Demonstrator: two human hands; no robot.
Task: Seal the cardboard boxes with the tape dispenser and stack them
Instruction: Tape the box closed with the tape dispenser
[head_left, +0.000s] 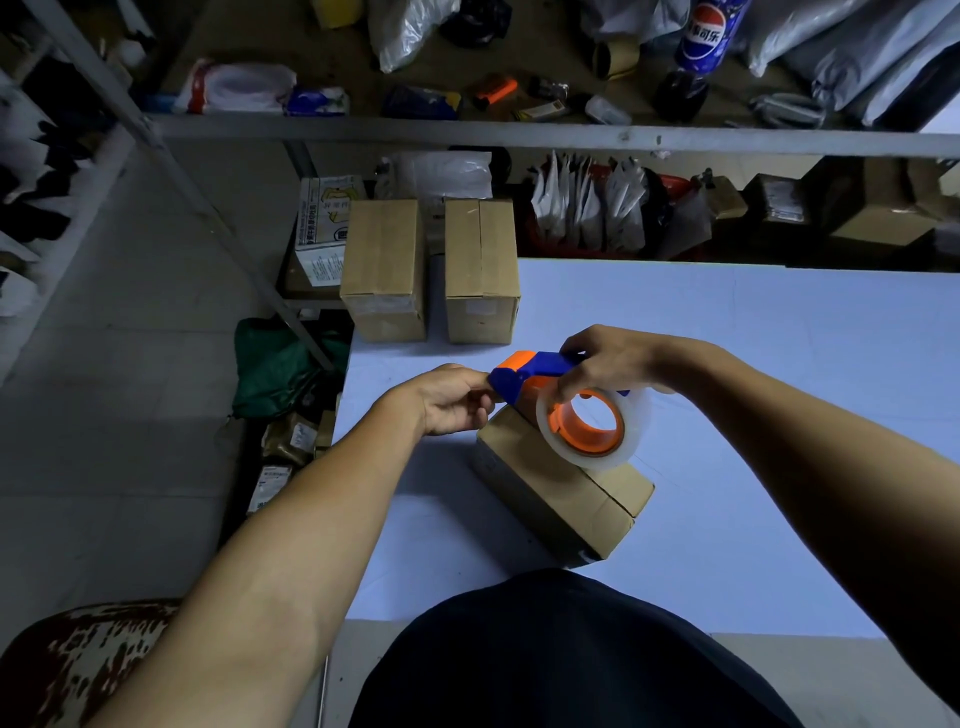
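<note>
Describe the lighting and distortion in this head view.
Head view: dim, bluish light; the white table is the brightest area, the shelves behind are murky. Wide-angle bending curves the shelf edge and stretches both forearms. The tape dispenser and nearest box stay sharp.

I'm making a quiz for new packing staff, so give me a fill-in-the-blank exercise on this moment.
1. The right hand grips the blue and ____ tape dispenser.
2. The dispenser is held over the ____ box nearest the person.
3. At the far left corner of the table, ____ more boxes stand side by side.
4. The left hand pinches the dispenser's ____ end.

Missing words: orange; cardboard; two; front
</note>
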